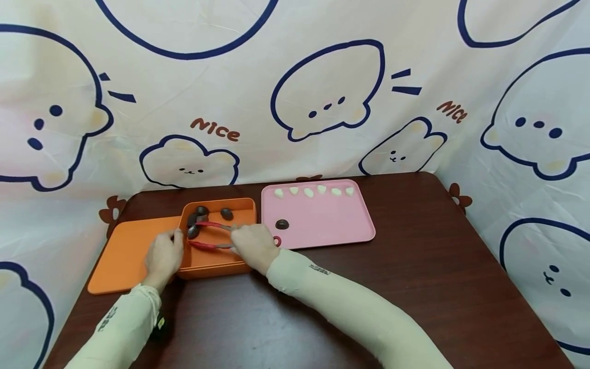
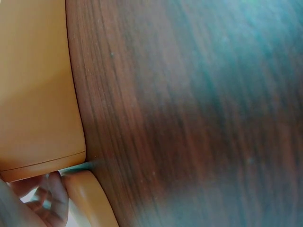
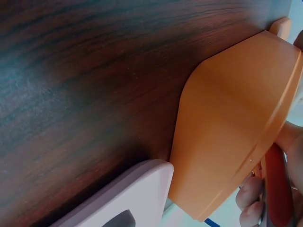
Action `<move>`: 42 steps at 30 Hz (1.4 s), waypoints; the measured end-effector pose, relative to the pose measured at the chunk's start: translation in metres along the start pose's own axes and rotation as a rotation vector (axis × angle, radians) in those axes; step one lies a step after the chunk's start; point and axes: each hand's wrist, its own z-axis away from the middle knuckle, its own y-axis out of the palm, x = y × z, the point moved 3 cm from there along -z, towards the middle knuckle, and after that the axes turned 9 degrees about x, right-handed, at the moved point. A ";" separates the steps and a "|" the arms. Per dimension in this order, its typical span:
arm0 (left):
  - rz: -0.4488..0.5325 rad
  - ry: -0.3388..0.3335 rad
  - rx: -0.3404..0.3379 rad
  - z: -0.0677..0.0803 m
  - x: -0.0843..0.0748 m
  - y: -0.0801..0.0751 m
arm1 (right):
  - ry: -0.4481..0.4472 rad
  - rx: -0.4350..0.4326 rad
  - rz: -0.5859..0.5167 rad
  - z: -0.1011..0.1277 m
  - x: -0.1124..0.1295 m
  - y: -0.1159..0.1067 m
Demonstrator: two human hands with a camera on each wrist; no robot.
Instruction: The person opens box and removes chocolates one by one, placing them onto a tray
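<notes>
An orange box (image 1: 216, 259) sits on a dark wooden table (image 1: 415, 287), with several dark oval pieces (image 1: 226, 213) inside. My right hand (image 1: 252, 247) grips red tongs (image 1: 209, 236) over the box, and their tips close around one dark piece (image 1: 193, 231). My left hand (image 1: 163, 256) holds the box's left wall. In the right wrist view the orange box (image 3: 227, 127) fills the middle, with the red tongs (image 3: 278, 189) and my fingers (image 3: 251, 201) at the lower right. The left wrist view shows my fingers (image 2: 45, 198) against an orange edge (image 2: 90, 198).
An orange lid (image 1: 122, 256) lies flat left of the box. A pink tray (image 1: 322, 220) to the right holds one dark piece (image 1: 281, 224) and a row of white pieces (image 1: 309, 192) along its far edge. A patterned cloth backdrop (image 1: 295, 87) stands behind the table.
</notes>
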 end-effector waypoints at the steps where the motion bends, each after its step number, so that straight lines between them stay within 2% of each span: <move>1: 0.001 -0.002 0.004 0.000 0.000 0.000 | -0.002 -0.007 0.011 0.000 0.001 0.000; 12: -0.004 0.010 -0.005 -0.001 0.001 -0.001 | -0.020 -0.075 0.121 -0.002 0.007 0.006; 20: 0.005 -0.004 0.002 -0.001 0.000 -0.002 | -0.005 -0.110 0.124 0.000 0.010 0.001; 29: 0.000 0.009 0.000 -0.001 0.000 -0.001 | -0.041 -0.106 0.160 0.000 0.019 -0.001; 36: -0.002 -0.009 0.001 -0.001 0.001 0.001 | -0.027 0.004 0.062 0.001 0.008 -0.001; 42: 0.003 -0.017 -0.004 -0.001 0.001 0.000 | -0.001 0.049 -0.111 0.006 -0.005 -0.008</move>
